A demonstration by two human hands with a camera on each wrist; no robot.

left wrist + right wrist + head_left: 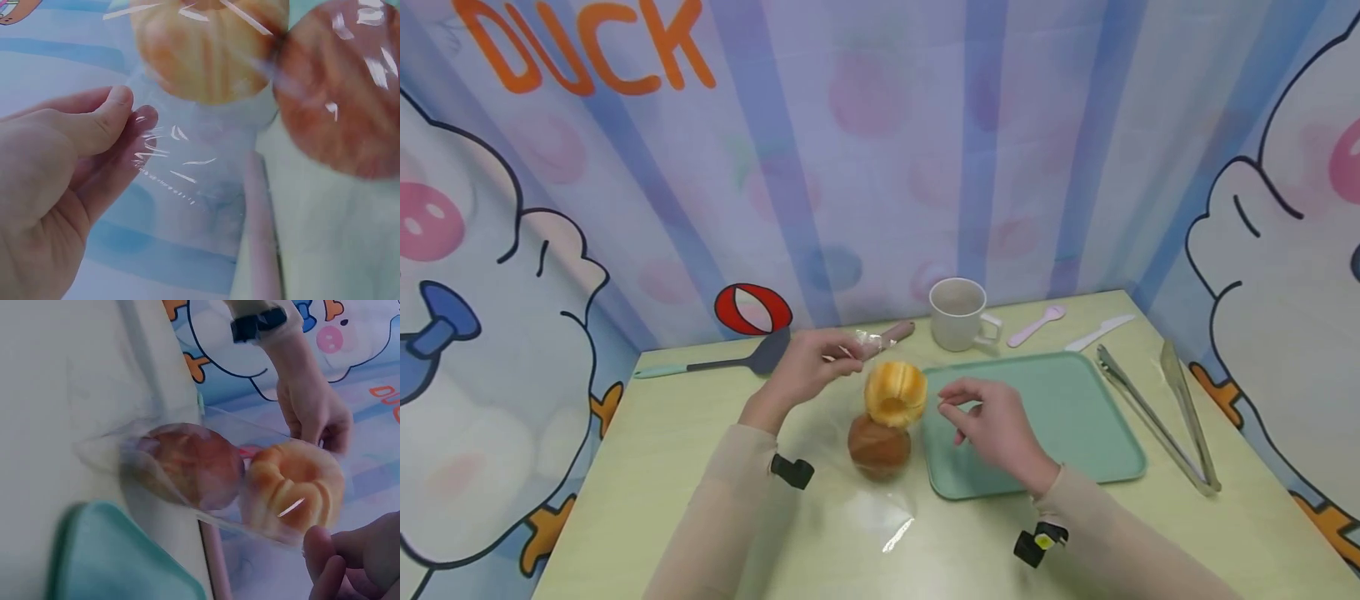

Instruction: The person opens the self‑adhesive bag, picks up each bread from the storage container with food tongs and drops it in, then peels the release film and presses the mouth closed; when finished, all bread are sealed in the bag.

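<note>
A clear plastic bag [187,162] is stretched between both hands. My left hand [811,367] pinches its edge with thumb and fingertips, as the left wrist view shows close up. At the opposite edge, the thumb and fingers of my right hand [992,421] pinch the film. Inside lie a ridged yellow bread roll [297,487] with a dimple in its middle and a round brown bun [190,465], side by side. In the head view the yellow roll [897,383] sits farther from me, with the brown bun [880,450] just nearer.
A green tray [1060,417] lies to the right, partly under my right hand. Metal tongs [1157,425] rest beyond it. Along the back are a turner [722,364], a pinkish-brown rod [898,332], a white mug [958,315], a pink spoon [1036,325] and a white knife [1099,332].
</note>
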